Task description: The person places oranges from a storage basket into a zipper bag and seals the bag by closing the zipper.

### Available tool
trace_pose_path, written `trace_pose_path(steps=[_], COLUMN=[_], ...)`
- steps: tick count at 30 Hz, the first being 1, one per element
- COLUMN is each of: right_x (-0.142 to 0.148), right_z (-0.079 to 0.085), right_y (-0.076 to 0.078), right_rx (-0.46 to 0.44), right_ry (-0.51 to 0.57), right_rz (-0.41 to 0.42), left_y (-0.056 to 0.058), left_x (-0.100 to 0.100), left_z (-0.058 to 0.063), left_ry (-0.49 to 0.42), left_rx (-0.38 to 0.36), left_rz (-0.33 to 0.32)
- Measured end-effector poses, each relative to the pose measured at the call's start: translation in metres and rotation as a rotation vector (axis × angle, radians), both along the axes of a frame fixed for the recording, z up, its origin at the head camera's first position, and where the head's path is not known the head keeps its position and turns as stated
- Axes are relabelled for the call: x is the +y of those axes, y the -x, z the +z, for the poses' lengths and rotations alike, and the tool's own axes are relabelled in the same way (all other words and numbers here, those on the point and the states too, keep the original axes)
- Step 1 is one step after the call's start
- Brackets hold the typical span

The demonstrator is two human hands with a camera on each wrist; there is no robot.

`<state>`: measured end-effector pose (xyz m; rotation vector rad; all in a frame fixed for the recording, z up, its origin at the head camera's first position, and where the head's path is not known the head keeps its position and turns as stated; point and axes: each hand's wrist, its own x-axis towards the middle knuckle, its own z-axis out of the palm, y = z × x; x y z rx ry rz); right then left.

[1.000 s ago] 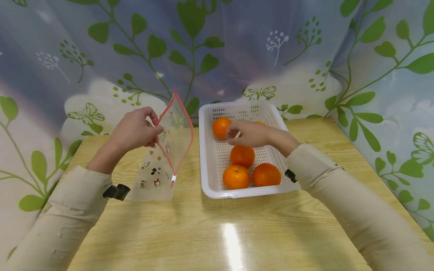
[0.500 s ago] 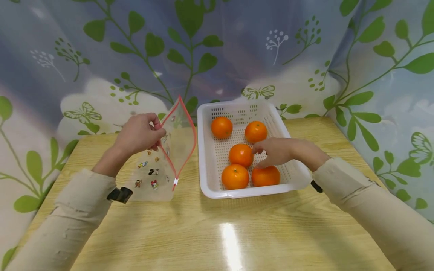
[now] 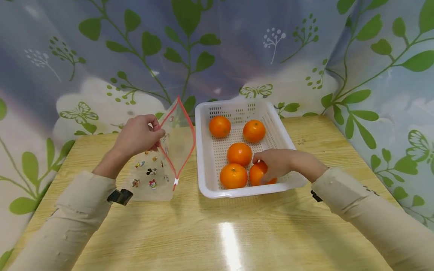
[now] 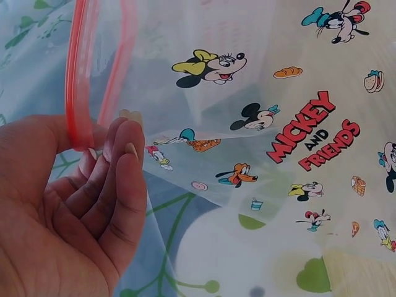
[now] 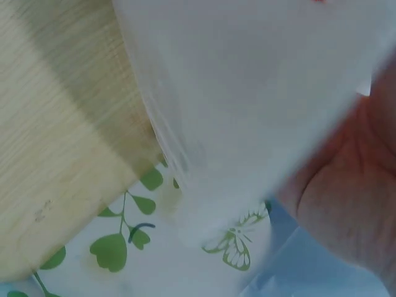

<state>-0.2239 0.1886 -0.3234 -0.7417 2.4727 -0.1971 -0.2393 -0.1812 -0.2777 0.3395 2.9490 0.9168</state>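
My left hand point(image 3: 137, 135) pinches the red zip edge of a clear zip bag point(image 4: 247, 161) printed with cartoon characters. The bag's mouth gapes in a diamond shape, with a white slider point(image 3: 176, 181) at its lower corner. Inside the white plastic basket point(image 3: 203, 150), my right hand point(image 3: 279, 163) has its thumb and fingers curled round the near-right orange point(image 3: 257, 172). In the right wrist view, the blurred basket wall point(image 5: 247, 105) hides the fingers, and only part of the palm point(image 5: 352, 185) shows.
Several other oranges lie in the basket: one at the back left point(image 3: 219, 127), one at the back right point(image 3: 254, 131), with more near the front. Basket and bag stand side by side on a wooden table point(image 3: 152, 233). A leaf-patterned curtain point(image 3: 230, 49) hangs behind.
My right hand has drawn back from the rear of the basket toward the near-right orange and now grips it. The left hand still holds the bag's edge, shifted only slightly.
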Motion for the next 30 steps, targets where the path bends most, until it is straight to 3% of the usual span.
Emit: trace_pose_path(steps=[18,25,30], right_x=[-0.006,-0.003,0.003], right_z=[-0.009,-0.014,-0.007], right_y=[-0.002,-0.003,-0.003], right_rx=[0.003,0.043,0.046], right_ry=[0.02,0.004,0.026], right_rz=[-0.052,-0.046,-0.046], left_y=[0.0,-0.001,-0.002], left_x=[0.001,0.003,0.005], left_z=[-0.001,0.0,0.003], left_ry=[0.005,-0.021,-0.036], left_rx=[0.002,0.009,0.011], left_rz=[0.019,0.03,0.049])
